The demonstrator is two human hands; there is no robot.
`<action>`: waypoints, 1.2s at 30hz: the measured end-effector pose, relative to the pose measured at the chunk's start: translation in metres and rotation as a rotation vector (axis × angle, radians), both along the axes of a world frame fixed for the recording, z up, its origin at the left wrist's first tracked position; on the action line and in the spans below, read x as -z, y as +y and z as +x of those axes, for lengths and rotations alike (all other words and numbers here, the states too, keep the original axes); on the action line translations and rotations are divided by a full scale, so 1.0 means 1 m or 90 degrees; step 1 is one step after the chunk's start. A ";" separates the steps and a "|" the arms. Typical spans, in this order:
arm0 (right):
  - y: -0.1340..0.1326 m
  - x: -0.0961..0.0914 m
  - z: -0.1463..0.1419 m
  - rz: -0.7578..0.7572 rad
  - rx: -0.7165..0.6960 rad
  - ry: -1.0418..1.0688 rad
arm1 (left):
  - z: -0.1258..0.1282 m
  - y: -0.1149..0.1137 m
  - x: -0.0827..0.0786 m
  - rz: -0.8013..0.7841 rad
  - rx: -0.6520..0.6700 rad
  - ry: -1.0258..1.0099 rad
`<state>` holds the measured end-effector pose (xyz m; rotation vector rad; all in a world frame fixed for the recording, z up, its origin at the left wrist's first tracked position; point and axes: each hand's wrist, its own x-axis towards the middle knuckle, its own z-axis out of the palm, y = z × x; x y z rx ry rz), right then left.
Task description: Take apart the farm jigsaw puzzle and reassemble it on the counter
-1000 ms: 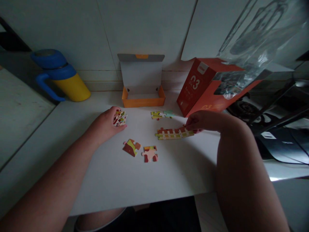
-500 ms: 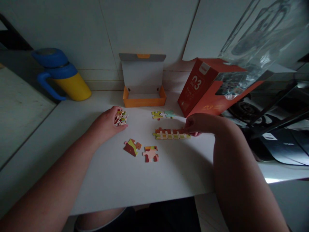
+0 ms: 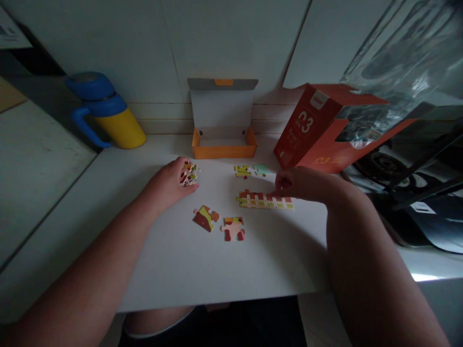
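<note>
My left hand (image 3: 169, 182) rests on the white table (image 3: 202, 260), curled round a small stack of jigsaw pieces (image 3: 189, 174). My right hand (image 3: 303, 184) lies just behind a joined strip of fence-patterned pieces (image 3: 265, 200), its fingertips on the strip's far edge. Two loose pieces lie in front: a brown and yellow piece (image 3: 205, 218) and a pink and red piece (image 3: 233, 228). A yellow piece (image 3: 242, 170) and a pale green piece (image 3: 261, 169) sit farther back.
An open orange box with a raised white lid (image 3: 224, 129) stands at the back by the wall. A red carton (image 3: 325, 130) lies tilted at the right, under clear plastic wrapping (image 3: 401, 58). A blue and yellow jug (image 3: 108, 115) stands at back left. Dark objects crowd the right side.
The fence strip has been shifted left and straightened on the table. My right hand's fingers have eased from a pinch at its right end to resting on its far edge. The left hand has stayed put.
</note>
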<state>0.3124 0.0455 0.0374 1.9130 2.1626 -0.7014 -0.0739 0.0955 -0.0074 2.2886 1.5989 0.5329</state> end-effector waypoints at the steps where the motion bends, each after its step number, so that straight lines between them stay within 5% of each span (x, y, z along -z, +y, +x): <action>1: -0.002 -0.002 -0.007 0.031 -0.017 0.010 | 0.000 -0.001 -0.001 0.001 0.001 -0.003; 8: -0.023 -0.005 -0.065 0.023 -0.248 0.175 | 0.002 -0.004 -0.002 0.011 0.014 0.000; 14: -0.039 0.002 -0.100 -0.023 -0.236 0.112 | 0.003 -0.004 -0.002 0.019 0.017 0.007; 25: -0.043 -0.003 -0.101 -0.092 -0.257 0.117 | 0.002 -0.005 -0.003 0.014 0.010 -0.020; 36: -0.042 -0.006 -0.095 -0.127 -0.275 0.223 | -0.010 -0.001 -0.017 0.051 -0.163 -0.151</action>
